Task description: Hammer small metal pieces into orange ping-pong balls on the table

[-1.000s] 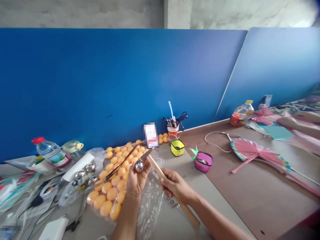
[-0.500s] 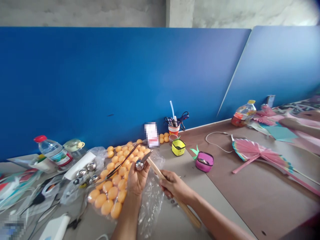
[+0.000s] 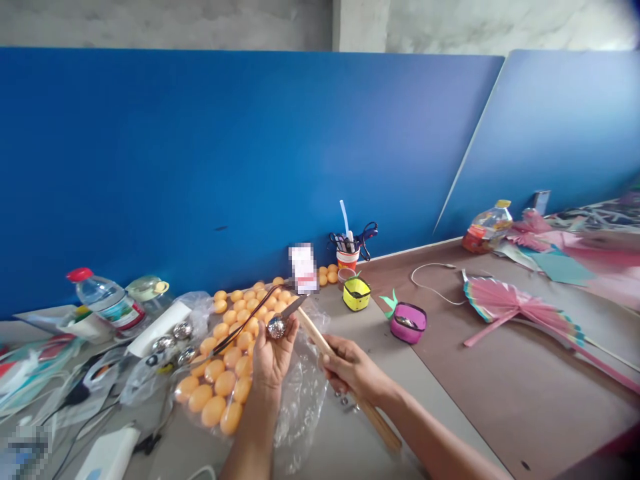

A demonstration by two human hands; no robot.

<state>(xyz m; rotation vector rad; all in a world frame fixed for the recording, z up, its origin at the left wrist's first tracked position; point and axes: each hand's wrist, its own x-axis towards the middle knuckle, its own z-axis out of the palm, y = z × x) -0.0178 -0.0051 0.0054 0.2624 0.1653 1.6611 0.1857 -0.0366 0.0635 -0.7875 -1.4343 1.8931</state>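
My left hand (image 3: 271, 363) is palm up, with its fingers curled around a shiny silver ball (image 3: 276, 327). My right hand (image 3: 354, 367) is closed around the wooden handle (image 3: 315, 331) of a hammer-like tool. Its dark, pointed metal head (image 3: 293, 307) reaches over the left fingers toward the ball; whether they touch I cannot tell. Beneath and beside my left hand lies a clear plastic bag of orange balls (image 3: 225, 385). Small metal bits (image 3: 345, 402) sit on the table below my right hand.
Several silver balls (image 3: 183, 330) lie at left near a bottle with a red cap (image 3: 107, 303). Beyond my hands stand a yellow basket (image 3: 357, 301), a purple basket (image 3: 407, 330) and a cup of tools (image 3: 347, 259). A pink pleated bow (image 3: 515, 307) lies at right. A blue partition (image 3: 225, 160) rises behind.
The silver ball and my left hand have shifted very slightly left, and more of the tool's head shows. My right hand keeps its grip on the handle, almost in place.
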